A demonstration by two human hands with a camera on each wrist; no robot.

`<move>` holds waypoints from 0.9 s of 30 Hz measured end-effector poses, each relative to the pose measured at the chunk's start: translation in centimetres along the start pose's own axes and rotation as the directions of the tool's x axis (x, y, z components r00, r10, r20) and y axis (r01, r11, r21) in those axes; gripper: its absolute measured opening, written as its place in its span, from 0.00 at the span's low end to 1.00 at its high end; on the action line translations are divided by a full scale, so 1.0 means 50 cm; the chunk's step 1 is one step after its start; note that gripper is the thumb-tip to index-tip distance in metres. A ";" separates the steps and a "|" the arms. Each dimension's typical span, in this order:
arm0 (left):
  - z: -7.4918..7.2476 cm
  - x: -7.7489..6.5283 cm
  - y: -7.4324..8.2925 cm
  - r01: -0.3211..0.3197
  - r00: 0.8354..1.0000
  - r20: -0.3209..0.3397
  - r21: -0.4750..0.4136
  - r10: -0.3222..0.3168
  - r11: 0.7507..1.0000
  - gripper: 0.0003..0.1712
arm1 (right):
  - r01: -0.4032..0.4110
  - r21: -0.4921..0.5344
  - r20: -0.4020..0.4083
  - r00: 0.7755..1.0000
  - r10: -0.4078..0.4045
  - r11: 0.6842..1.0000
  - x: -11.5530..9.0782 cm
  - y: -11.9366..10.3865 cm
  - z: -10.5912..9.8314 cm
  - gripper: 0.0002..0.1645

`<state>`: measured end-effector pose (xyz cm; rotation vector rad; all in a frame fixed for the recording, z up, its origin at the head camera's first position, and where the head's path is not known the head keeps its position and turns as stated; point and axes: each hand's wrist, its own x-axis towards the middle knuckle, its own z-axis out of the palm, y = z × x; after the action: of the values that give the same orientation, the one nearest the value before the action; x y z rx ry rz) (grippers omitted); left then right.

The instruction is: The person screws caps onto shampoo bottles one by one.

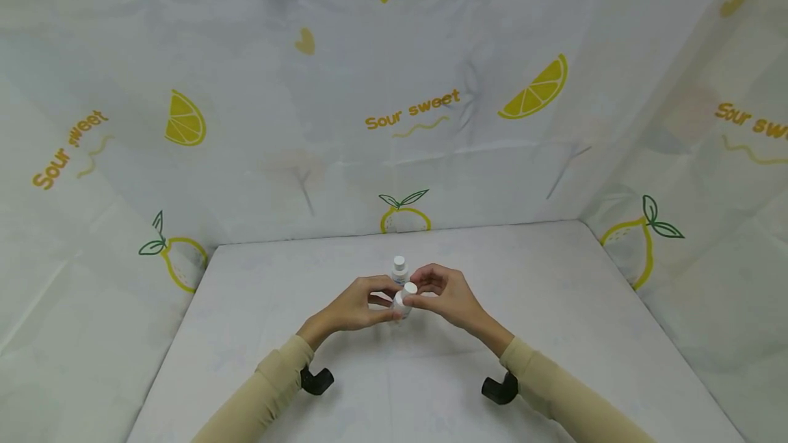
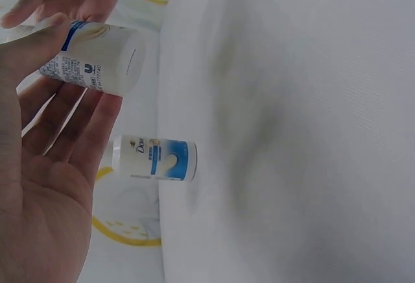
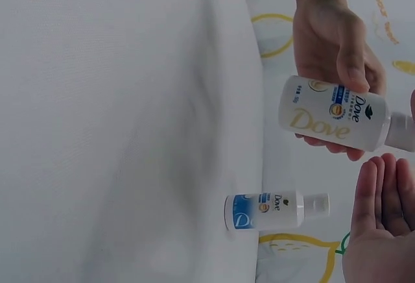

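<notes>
My left hand [image 1: 363, 303] grips a white Dove bottle [image 3: 334, 114] around its body, thumb on one side and fingers on the other. The bottle is held above the table, slightly tilted, its white cap [image 3: 401, 132] toward the right hand. My right hand [image 1: 452, 297] is beside that cap, thumb close to it and fingers apart from it. Whether the thumb touches the cap is hard to tell. A second Dove bottle [image 1: 399, 271], white with a blue lower part [image 2: 175, 159], stands capped on the table just behind the hands.
The table [image 1: 295, 265] has a white cover. A pale curtain [image 1: 258, 122] with lemon prints encloses it at the back and sides. A black curved piece [image 1: 317, 381] sits at the left wrist, and a similar black piece [image 1: 500, 388] at the right wrist.
</notes>
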<state>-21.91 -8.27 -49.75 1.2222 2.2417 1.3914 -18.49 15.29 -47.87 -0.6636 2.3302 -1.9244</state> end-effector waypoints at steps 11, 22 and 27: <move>-0.004 -0.004 0.004 -0.008 0.999 0.039 -0.015 0.009 1.000 0.21 | 0.041 0.124 0.297 0.952 -0.076 0.991 0.004 -0.001 -0.030 0.22; -0.004 -0.007 0.008 -0.006 0.998 0.057 -0.027 0.007 1.000 0.21 | 0.079 0.115 0.354 0.928 -0.115 0.990 0.010 -0.001 -0.038 0.22; -0.003 -0.006 0.001 -0.012 0.999 0.037 -0.020 0.013 1.000 0.20 | 0.130 0.069 0.343 0.928 -0.146 0.989 0.013 0.001 -0.034 0.21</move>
<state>-21.76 -8.58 -49.71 1.2475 2.1941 1.3800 -19.62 16.64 -47.38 -1.0903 2.0655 -1.7299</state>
